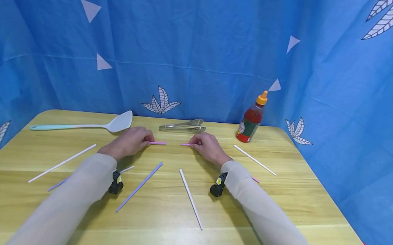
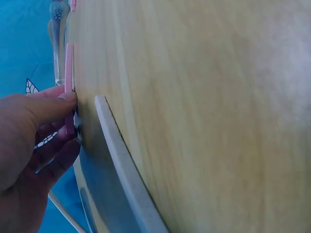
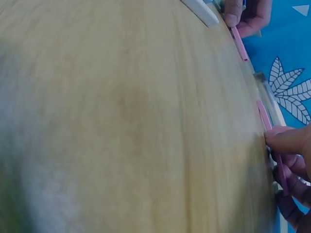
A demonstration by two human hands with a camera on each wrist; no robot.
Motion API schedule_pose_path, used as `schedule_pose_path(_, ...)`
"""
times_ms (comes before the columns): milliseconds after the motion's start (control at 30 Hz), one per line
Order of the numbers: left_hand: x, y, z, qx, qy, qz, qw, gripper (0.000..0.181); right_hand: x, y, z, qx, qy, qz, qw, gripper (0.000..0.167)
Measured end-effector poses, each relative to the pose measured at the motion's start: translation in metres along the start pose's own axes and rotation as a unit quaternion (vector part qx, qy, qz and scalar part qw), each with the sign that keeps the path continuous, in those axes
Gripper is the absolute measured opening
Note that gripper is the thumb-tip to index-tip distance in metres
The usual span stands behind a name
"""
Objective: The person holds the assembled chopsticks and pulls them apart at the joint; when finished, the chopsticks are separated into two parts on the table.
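My left hand (image 1: 131, 141) pinches a short pink straw (image 1: 158, 143) between thumb and fingers, its free end pointing right, low over the table. Facing it across a small gap, my right hand (image 1: 209, 146) pinches another pink straw (image 3: 264, 115), whose free end points left. The left wrist view shows the thumb pressed against the left pink straw (image 2: 69, 63). A lilac straw (image 1: 139, 187) and a white straw (image 1: 191, 199) lie on the table nearer the body, between the forearms. Metal tongs (image 1: 183, 126) lie just behind the hands.
A white spatula (image 1: 119, 122) with a mint handle lies at the back left. At the back right stands a red sauce bottle (image 1: 250, 121). Another white straw (image 1: 63, 163) lies left, one more (image 1: 255, 160) right. My left sleeve partly covers a lilac straw (image 1: 58, 184).
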State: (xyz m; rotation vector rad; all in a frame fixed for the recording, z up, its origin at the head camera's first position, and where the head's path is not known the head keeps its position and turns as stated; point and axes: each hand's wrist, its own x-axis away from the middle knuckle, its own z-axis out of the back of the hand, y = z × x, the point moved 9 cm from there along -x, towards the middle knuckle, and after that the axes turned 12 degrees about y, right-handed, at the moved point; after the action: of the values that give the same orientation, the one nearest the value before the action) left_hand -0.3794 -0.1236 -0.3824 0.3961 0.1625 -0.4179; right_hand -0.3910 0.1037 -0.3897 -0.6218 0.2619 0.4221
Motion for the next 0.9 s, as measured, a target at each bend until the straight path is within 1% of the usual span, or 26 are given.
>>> schedule_pose_path(200, 0.000, -0.002, -0.001, 0.000, -0.007, 0.005, 1.0000, 0.013, -0.001, 0.000, -0.002, 0.009, -0.011, -0.006, 0.9999, 0.008)
schedule_pose_path(333, 0.000, -0.003, -0.002, 0.003, -0.005, 0.012, 0.9999, 0.013, 0.000, 0.000, -0.002, 0.009, -0.010, -0.004, 0.9999, 0.008)
schedule_pose_path(467, 0.001, -0.004, 0.001, 0.018, -0.004, 0.016, 0.9997, 0.013, 0.000, 0.000, -0.002, 0.007, -0.007, -0.003, 0.9999, 0.008)
schedule_pose_path(567, 0.004, -0.007, 0.009, 0.041, 0.000, 0.025, 0.9988, 0.015, 0.000, -0.001, -0.002, 0.003, -0.008, -0.002, 1.0000, 0.008)
schedule_pose_path(633, 0.006, -0.011, 0.018, 0.061, 0.008, 0.040, 0.9973, 0.017, 0.000, -0.001, -0.002, 0.000, -0.007, -0.001, 1.0000, 0.008)
schedule_pose_path(733, 0.011, -0.019, 0.033, 0.074, 0.020, 0.058, 0.9954, 0.022, -0.001, -0.001, -0.002, -0.002, -0.006, -0.003, 1.0000, 0.008)
schedule_pose_path(800, 0.016, -0.021, 0.041, 0.077, 0.023, 0.061, 0.9949, 0.023, -0.001, 0.000, -0.002, -0.002, -0.007, -0.004, 1.0000, 0.009)
schedule_pose_path(900, 0.023, -0.024, 0.049, 0.076, 0.020, 0.054, 0.9954, 0.024, 0.002, 0.003, 0.002, -0.006, -0.005, -0.007, 0.9999, 0.012)
